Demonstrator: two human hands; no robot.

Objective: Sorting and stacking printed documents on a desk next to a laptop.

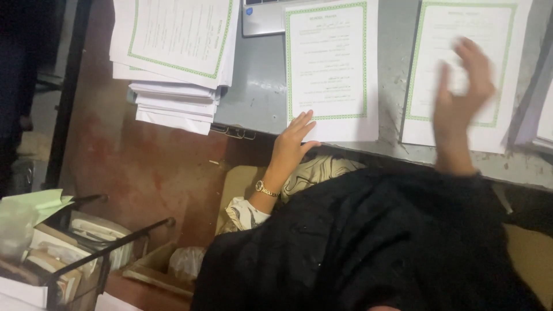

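Green-bordered white paper lay all over the grey worktop point(259, 98). The left hand point(291, 144) rested at the near edge of the worktop, its fingers point(304, 122) stretched out flat and slightly spread, their tips pressing on the lower left corner of the middle sheet point(332, 69). Nothing was clasped in them; they only touched the paper from above. A gold wristwatch point(266, 189) sat on that wrist, just below the hand, above a patterned sleeve point(245, 214).

The right hand point(461, 98) was raised above the right-hand sheet point(461, 34), blurred by movement. Its fingers point(475, 55) were open and loosely curved, holding nothing; whether they touched the paper beneath could not be told. That sheet lay directly under and beyond them, its lower edge near the rim of the worktop.

Well to the left of the left fingers stood a thick stack of the same bordered sheets point(173, 63), overhanging the edge of the worktop. Beyond the middle sheet, a corner of a laptop point(262, 20) showed. Black cloth point(374, 247) covered the person's lap below both hands. Far to the lower left, a wire basket point(86, 253) held loose papers and packets.
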